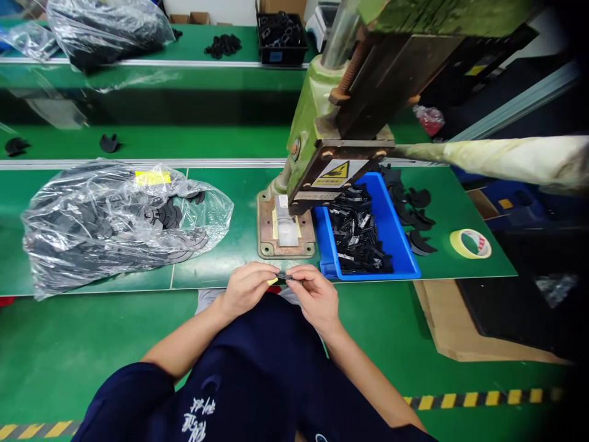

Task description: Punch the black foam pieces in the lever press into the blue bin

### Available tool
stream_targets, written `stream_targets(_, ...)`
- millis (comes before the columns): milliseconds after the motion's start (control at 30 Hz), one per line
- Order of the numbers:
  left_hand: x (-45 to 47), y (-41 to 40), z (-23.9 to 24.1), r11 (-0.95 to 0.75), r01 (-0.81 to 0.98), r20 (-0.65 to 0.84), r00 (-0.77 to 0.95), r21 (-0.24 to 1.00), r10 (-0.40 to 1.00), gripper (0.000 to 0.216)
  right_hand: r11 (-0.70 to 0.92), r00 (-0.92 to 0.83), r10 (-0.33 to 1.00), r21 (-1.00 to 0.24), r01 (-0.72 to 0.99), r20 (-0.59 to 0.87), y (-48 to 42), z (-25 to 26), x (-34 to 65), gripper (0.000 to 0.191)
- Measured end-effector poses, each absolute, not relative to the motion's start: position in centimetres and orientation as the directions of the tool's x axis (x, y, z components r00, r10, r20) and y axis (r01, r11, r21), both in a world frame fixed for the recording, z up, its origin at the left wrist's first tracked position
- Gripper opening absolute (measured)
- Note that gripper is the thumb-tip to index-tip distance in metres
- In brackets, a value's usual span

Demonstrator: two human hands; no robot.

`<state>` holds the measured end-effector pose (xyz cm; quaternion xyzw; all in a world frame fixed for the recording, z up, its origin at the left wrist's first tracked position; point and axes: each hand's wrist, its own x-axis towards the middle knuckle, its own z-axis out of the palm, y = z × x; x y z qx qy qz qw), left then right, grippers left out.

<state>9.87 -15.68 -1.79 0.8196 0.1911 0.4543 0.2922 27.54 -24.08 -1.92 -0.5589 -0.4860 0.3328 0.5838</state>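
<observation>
My left hand (pixel 248 287) and my right hand (pixel 315 294) meet just in front of the green table's edge (pixel 221 279). Both pinch a small thin black part (pixel 285 276) between thumb and fingertips. The part is too small to make out in detail. Directly beyond the hands stands a green hand press (pixel 322 123) with a metal base (pixel 285 230) holding a white block. To the right of the base a blue bin (pixel 391 239) holds several small black and silver pieces.
A clear plastic bag (pixel 115 221) of black flat parts lies at the left. Loose black curved parts (pixel 414 215) and a roll of yellow tape (pixel 470 243) lie right of the bin. The press lever (pixel 506 159) reaches right. A cardboard box (pixel 469 325) sits on the floor.
</observation>
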Motion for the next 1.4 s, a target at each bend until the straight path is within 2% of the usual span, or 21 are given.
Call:
stream_targets(300,9.7,-15.7,-1.5,-0.764,0.079,0.630,0.514,0.641,0.582,0.016,0.097,0.325,0.938,-0.993,0.074,0.116,-24.0,-2.3,27.4,0.007)
stream_targets(567,9.8,-15.8,-1.5,-0.753,0.090,0.616,0.516,0.652,0.595,0.014,-0.025,0.331,0.941,-0.988,-0.151,-0.074,-23.7,-2.8,27.0,0.023)
stream_targets(833,10.3,-16.1,-1.0,-0.718,0.066,0.590,0.521,0.693,0.617,0.011,-0.162,0.139,0.959,-0.885,-0.437,-0.245,-22.5,-2.1,26.4,0.032)
stream_targets(967,9.8,-15.4,0.1,-0.660,0.052,0.529,0.551,0.750,0.645,0.020,-0.289,-0.058,0.951,-0.803,-0.521,-0.304,-22.3,-0.8,27.6,0.031)
stream_targets(1133,9.8,-14.5,1.3,-0.658,-0.068,0.505,0.701,0.750,0.503,0.020,-0.469,-0.315,0.883,-0.670,-0.575,-0.348,-22.6,-0.7,28.4,0.042)
stream_targets(1300,10.1,-14.8,1.9,-0.667,-0.119,0.523,0.725,0.736,0.448,0.015,-0.533,-0.398,0.846,-0.559,-0.635,-0.355,-23.0,-1.1,28.0,0.053)
stream_targets(1400,10.2,-14.5,1.9,-0.687,-0.086,0.520,0.722,0.721,0.456,0.015,-0.511,-0.356,0.858,-0.549,-0.661,-0.369,-23.1,-1.1,28.0,0.047)
